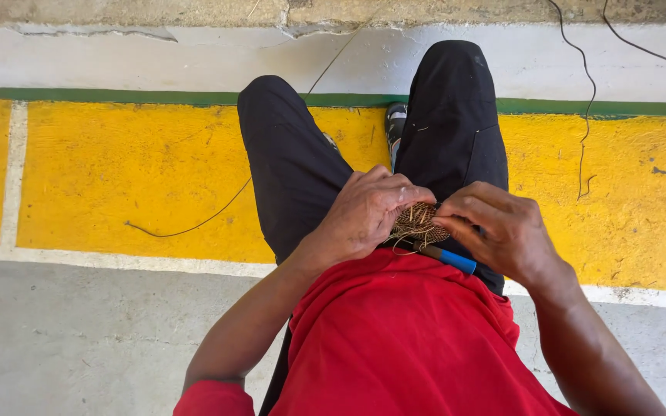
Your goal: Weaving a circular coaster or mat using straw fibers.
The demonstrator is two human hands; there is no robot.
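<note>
**Small woven fibre disc pinched between both hands, right over the lap**

Biggest thing first: the floor point(117, 177) is painted concrete, a wide yellow band with a green stripe along its 12 o'clock edge, white line and bare grey nearer the person. A pale wall point(156, 58) runs across the top, with thin loose strands point(194, 223) trailing over the yellow around 9 o'clock from the hands.

The person sits looking down, black trousers point(294, 154) stretched toward 12 o'clock, red shirt point(395, 339) filling the bottom.

Now the bit that matters. The woven disc point(418, 223) sits dead centre between the two hands, held above the thighs, not resting on anything. The left hand point(368, 212) comes in from 9 o'clock, fingers point(406, 192) curled over the disc's top edge and pressed together on it. The right hand point(495, 227) closes in from 3 o'clock, fingertips pinching the disc's right rim. Both are touching it, so neither is really nearer.

A blue-handled tool point(449, 258) pokes out under the disc, long axis running from 10 toward 4 o'clock. Can't tell which hand grips it.
</note>
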